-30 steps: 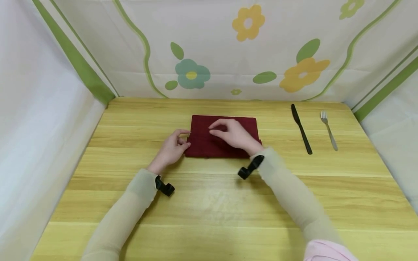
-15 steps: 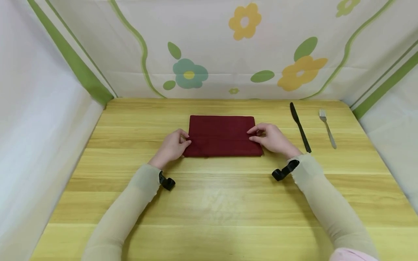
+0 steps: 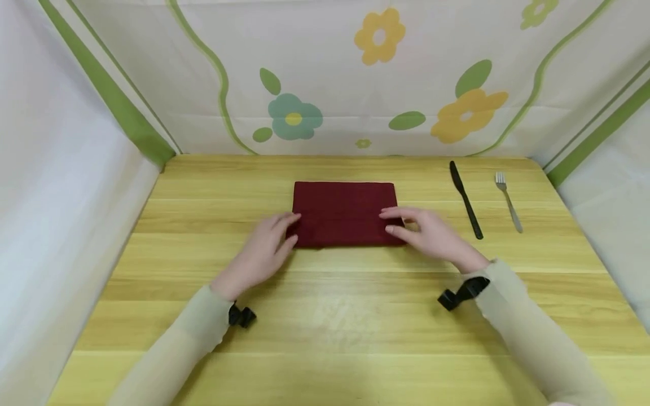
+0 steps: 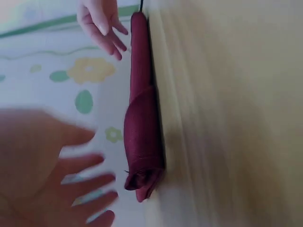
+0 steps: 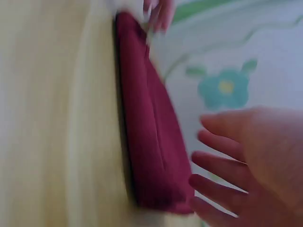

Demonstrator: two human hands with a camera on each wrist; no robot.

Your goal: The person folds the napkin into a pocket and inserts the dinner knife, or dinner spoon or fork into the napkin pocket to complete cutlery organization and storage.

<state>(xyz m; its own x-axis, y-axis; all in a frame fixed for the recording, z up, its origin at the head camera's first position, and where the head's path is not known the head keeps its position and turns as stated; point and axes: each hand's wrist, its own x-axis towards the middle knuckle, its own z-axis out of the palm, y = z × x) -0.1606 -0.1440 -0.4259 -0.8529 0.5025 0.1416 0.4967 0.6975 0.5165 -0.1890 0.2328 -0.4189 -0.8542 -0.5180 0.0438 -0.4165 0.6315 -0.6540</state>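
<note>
A dark red folded napkin (image 3: 345,213) lies flat in the middle of the wooden table (image 3: 325,316). My left hand (image 3: 274,239) hovers at its near left corner with fingers straight and holds nothing. My right hand (image 3: 418,232) hovers at its near right corner, fingers spread and empty. In the left wrist view the napkin (image 4: 142,127) shows edge-on, with my left hand (image 4: 61,179) lifted clear of it. The right wrist view shows the napkin (image 5: 149,132) and my right hand (image 5: 236,165) apart from it.
A black knife (image 3: 466,199) and a silver fork (image 3: 509,201) lie side by side at the table's far right. Flower-printed cloth walls (image 3: 355,84) close in the table at the back and both sides.
Both hands have let go of the napkin's side edges and drawn back toward me with fingers straightened. Before that, my right hand slid from the napkin's middle to its right edge.
</note>
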